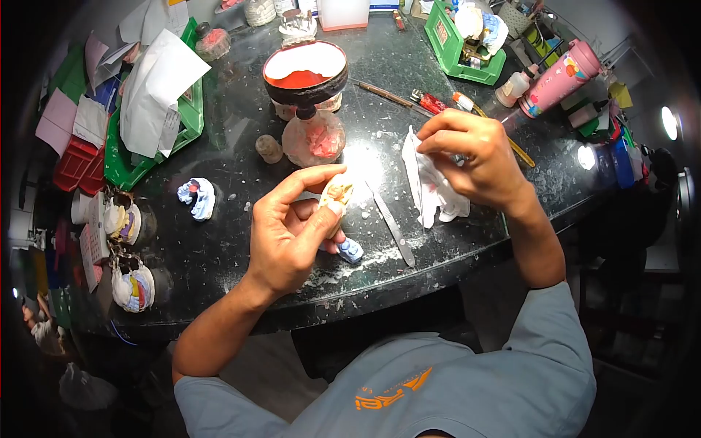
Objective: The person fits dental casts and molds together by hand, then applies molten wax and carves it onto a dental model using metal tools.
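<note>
My left hand (288,230) is closed around a small cream-yellow dental model (337,193), gripped between thumb and fingers above the front of the bench. Just below its fingertips is a small blue dental piece (350,251); whether it touches the hand I cannot tell. My right hand (471,155) has its fingertips pinched at the upper edge of a crumpled white tissue (431,186), which hangs down onto the bench. Between the hands lies a metal spatula (391,225). To the left, a blue-and-white dental model (197,198) rests on the dark bench.
A red-lined bowl (305,64) and a glass jar with pink contents (314,137) stand ahead. Green trays (193,117) with papers are left, beside mounted dental models (133,285). At right are a green bin (456,55), a pink bottle (561,79) and several tools.
</note>
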Demonstrator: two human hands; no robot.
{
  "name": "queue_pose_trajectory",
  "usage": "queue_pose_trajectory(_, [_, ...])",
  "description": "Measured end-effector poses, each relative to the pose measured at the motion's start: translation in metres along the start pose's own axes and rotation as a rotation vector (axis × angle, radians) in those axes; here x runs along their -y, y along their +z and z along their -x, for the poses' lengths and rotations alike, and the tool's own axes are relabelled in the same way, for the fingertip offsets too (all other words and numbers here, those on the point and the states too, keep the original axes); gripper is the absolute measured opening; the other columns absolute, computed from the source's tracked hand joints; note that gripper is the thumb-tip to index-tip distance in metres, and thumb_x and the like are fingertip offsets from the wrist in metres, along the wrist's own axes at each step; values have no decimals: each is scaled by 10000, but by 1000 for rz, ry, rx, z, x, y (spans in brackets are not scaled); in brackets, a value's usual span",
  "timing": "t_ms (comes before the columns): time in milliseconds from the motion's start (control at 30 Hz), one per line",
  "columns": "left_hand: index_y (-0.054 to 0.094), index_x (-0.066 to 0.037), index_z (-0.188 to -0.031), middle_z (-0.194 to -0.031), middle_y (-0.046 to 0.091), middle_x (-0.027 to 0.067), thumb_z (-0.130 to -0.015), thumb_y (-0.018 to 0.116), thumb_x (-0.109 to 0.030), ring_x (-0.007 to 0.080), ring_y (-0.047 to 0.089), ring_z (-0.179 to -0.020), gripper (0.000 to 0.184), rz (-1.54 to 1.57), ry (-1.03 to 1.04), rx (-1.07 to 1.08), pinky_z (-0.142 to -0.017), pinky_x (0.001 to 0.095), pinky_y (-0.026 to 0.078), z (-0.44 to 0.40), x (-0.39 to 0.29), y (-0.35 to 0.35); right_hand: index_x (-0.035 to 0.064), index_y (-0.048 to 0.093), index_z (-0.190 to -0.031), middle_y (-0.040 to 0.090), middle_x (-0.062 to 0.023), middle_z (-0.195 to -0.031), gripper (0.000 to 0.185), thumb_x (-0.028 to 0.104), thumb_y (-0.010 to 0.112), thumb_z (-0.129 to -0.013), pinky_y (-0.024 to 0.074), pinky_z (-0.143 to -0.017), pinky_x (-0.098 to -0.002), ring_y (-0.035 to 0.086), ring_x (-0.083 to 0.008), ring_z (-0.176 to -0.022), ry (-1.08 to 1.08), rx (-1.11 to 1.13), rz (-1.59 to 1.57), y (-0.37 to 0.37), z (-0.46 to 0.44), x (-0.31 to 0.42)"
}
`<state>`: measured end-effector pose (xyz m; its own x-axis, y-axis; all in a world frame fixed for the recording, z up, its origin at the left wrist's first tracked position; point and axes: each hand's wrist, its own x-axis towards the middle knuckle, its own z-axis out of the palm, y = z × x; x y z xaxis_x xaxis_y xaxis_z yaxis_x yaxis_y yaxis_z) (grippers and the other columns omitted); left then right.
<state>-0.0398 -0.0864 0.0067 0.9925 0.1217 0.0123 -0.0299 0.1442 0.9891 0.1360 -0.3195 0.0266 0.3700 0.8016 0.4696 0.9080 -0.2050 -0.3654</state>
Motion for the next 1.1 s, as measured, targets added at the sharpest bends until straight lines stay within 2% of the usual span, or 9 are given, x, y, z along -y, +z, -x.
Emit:
queue_pose_trajectory(200, [611, 30, -1272, -967, 667, 95, -965, 496, -98, 79, 581, -634, 352, -117, -4, 75, -530, 208, 456, -2, 2, -11, 45, 743, -897, 628, -97, -887, 154, -16, 764, -756, 521, -710, -382, 649, -280, -824, 101, 261, -79, 0, 5, -11])
queue_pose_trajectory(233, [650, 26, -1211, -911, 645, 67, -961, 462, -97, 56, 548, -614, 336, -263, 62, 107, -527, 200, 424, -4, 2, -12, 44, 743, -899, 618, -92, -880, 159, -26, 758, -757, 512, -699, -375, 640, -268, -816, 85, 264, -79, 3, 7, -12])
queue_pose_trajectory(333, [683, 35, -1079, -816, 592, 118, -850, 477, -35, 190, 590, -688, 316, -647, 383, 233, -617, 307, 472, -9, 3, -12, 52, 756, -923, 578, -84, -865, 184, -26, 759, -757, 503, -712, -385, 618, -265, -814, 60, 283, -79, 6, 8, -13])
queue_pose_trajectory(367, [676, 30, -1073, -826, 579, 145, -785, 488, -34, 253, 601, -729, 351, -673, 379, 278, -667, 351, 497, -8, 3, -12, 56, 760, -929, 571, -84, -863, 194, -27, 759, -754, 505, -716, -384, 617, -267, -815, 48, 285, -81, 5, 7, -11])
queue_pose_trajectory(500, [674, -20, -1003, -787, 562, 91, -703, 592, -105, 233, 657, -654, 322, -902, 419, 332, -597, 364, 533, -1, -1, -11, 71, 771, -942, 553, -77, -871, 235, -46, 756, -739, 511, -724, -374, 611, -264, -825, 30, 290, -92, 7, 6, -7])
queue_pose_trajectory(600, [672, -35, -974, -777, 576, 64, -687, 645, -150, 226, 666, -647, 310, -1065, 412, 391, -587, 366, 534, 1, -7, -14, 76, 754, -917, 555, -80, -900, 229, -38, 770, -719, 512, -723, -378, 615, -270, -837, 10, 314, -118, 6, 5, -7])
queue_pose_trajectory(733, [663, -67, -915, -762, 574, 70, -668, 694, -168, 287, 658, -661, 269, -1108, 390, 418, -573, 399, 512, 3, -14, -17, 79, 711, -896, 554, -101, -954, 226, -13, 793, -707, 516, -740, -401, 620, -297, -862, 18, 370, -142, 5, 2, -1])
queue_pose_trajectory(933, [668, -56, -808, -746, 611, 88, -659, 722, -163, 328, 651, -685, 192, -1166, 390, 351, -592, 432, 510, -3, -13, -33, 74, 688, -893, 513, -102, -953, 185, -11, 779, -757, 504, -771, -403, 595, -297, -905, 108, 396, -112, 6, 2, 3])
queue_pose_trajectory(1100, [696, -29, -779, -756, 680, 145, -641, 731, -179, 369, 683, -758, 207, -1230, 232, 265, -673, 447, 544, -7, -28, -57, 79, 686, -906, 499, -111, -986, 172, 0, 772, -779, 506, -800, -408, 590, -301, -924, 109, 422, -86, 4, 2, 7])
